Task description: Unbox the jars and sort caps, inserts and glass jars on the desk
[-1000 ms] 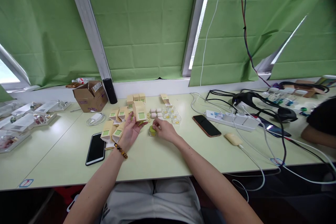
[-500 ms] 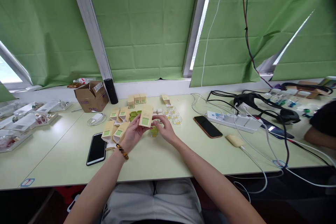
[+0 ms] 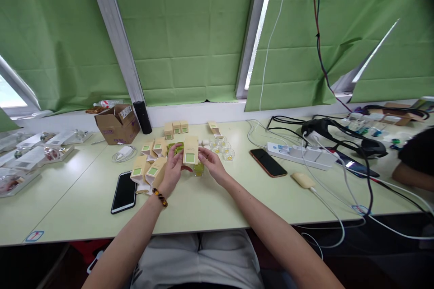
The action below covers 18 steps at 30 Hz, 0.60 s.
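A small beige cardboard box (image 3: pixel 190 148) with a green window is held upright between my two hands. My left hand (image 3: pixel 173 168) grips its left side, fingers closed around the edge. On the right side, my right hand (image 3: pixel 210 162) pinches the box with thumb and fingers. Below the box, a yellow-green glass jar (image 3: pixel 199 170) stands on the table, partly hidden. Several similar boxes (image 3: pixel 155 170) with open flaps stand left of my left hand. Behind it sit green square pieces (image 3: pixel 172 148). Clear glass cups (image 3: pixel 224 148) with yellow bits stand beyond my right hand.
A black phone (image 3: pixel 124 193) lies at left, another phone (image 3: pixel 267 162) at right. Near it are a white power strip (image 3: pixel 300 156), a cream mouse-shaped device (image 3: pixel 303 180) and loose cables. A brown carton (image 3: pixel 118 127) and black cylinder (image 3: pixel 142 117) stand behind. A person's arm (image 3: pixel 412 178) rests far right.
The box has turned from tilted to upright and shifted slightly right. My right hand has moved from below its corner to grasp its right side.
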{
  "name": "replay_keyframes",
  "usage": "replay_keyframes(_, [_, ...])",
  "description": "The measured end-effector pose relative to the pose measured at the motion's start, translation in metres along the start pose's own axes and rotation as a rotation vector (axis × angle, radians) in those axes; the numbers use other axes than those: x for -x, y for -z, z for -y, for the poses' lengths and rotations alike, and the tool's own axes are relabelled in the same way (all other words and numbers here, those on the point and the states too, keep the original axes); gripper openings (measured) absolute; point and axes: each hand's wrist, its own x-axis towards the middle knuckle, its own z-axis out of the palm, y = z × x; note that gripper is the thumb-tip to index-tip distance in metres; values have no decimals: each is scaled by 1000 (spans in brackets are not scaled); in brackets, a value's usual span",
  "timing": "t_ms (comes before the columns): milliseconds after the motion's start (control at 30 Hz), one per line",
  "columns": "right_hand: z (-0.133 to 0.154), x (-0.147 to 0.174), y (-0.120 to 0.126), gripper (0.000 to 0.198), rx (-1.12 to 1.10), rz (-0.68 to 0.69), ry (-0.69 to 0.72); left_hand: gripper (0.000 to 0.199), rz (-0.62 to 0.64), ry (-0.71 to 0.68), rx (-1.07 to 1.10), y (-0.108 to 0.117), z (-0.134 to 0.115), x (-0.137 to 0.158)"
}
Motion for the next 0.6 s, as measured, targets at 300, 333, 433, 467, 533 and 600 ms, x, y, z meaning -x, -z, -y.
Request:
replay_keyframes(300, [10,1,-1,53,-86,25,-27,51,13,-50,-130,1,-1,1])
replay_keyframes(333, [11,1,-1,53,-94,12,-30,53,43,-56,-126,2,-2,3])
replay_keyframes(433, [10,-1,-1,52,-111,-26,-36,61,135,-79,-115,1,-3,6])
replay_keyframes(467, [8,-1,-1,51,-108,-35,-40,65,151,-86,-125,1,-2,7])
replay_keyframes(533, [4,-2,-1,53,-83,-45,-47,71,159,-98,-160,0,1,7])
replay_keyframes(600, [-1,-4,-1,56,-44,-50,-51,72,146,-114,-199,0,4,6])
